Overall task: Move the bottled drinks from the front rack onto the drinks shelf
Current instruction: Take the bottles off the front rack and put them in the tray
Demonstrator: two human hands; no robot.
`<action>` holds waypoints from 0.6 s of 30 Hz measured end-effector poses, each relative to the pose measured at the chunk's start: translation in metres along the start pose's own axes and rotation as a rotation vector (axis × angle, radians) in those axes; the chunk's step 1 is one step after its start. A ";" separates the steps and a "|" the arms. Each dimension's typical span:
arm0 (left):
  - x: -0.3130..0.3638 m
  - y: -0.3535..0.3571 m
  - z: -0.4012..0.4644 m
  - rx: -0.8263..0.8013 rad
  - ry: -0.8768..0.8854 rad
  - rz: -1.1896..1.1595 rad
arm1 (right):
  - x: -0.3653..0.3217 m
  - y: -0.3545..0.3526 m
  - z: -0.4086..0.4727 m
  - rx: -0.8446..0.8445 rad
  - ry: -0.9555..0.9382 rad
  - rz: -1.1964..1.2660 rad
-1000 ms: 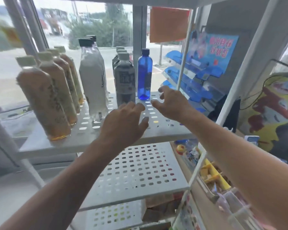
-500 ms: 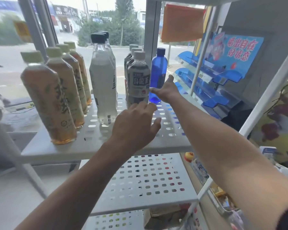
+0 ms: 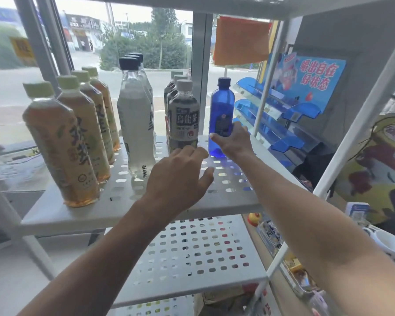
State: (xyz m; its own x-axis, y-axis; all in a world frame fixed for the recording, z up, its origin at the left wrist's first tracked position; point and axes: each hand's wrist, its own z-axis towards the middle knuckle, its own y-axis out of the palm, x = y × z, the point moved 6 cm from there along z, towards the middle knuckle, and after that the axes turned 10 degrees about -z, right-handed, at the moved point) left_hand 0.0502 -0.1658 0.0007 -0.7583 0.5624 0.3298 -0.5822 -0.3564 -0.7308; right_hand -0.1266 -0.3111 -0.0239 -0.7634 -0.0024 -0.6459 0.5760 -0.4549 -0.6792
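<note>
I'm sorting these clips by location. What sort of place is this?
Most likely a small shop: rows of bottled drinks on a perforated white shelf by a street window, beside a blue promotional display rack.

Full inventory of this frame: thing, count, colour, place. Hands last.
Amber tea bottles with pale green caps: four, row at shelf's left.
Clear bottles with black caps: at least three, row left of centre.
Dark oolong tea bottles with grey caps: three, row at centre.
Translucent blue bottle: one, right of centre.
White perforated metal shelf: bears all bottles; a similar one below.
Blue tiered plastic display rack: one, right, behind the shelf post.
Orange sheet: one, hanging top right.
Left hand: fingers loosely spread, over the shelf, holds nothing.
Right hand: grips the blue bottle's lower body.
</note>
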 end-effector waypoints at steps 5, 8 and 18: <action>0.009 0.002 0.001 -0.001 -0.046 -0.181 | 0.004 -0.045 -0.048 0.006 -0.023 0.075; 0.017 0.005 0.004 0.043 -0.077 -0.340 | 0.001 -0.073 -0.085 -0.026 -0.045 0.117; 0.077 0.044 -0.015 -0.141 -0.383 -1.119 | 0.036 -0.127 -0.203 -0.142 0.094 0.351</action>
State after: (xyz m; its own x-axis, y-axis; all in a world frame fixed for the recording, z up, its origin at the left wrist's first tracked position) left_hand -0.0296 -0.1276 -0.0151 0.0984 0.2410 0.9655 -0.9570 0.2890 0.0255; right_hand -0.1681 -0.0726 -0.0313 -0.4865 -0.0510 -0.8722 0.8372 -0.3127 -0.4487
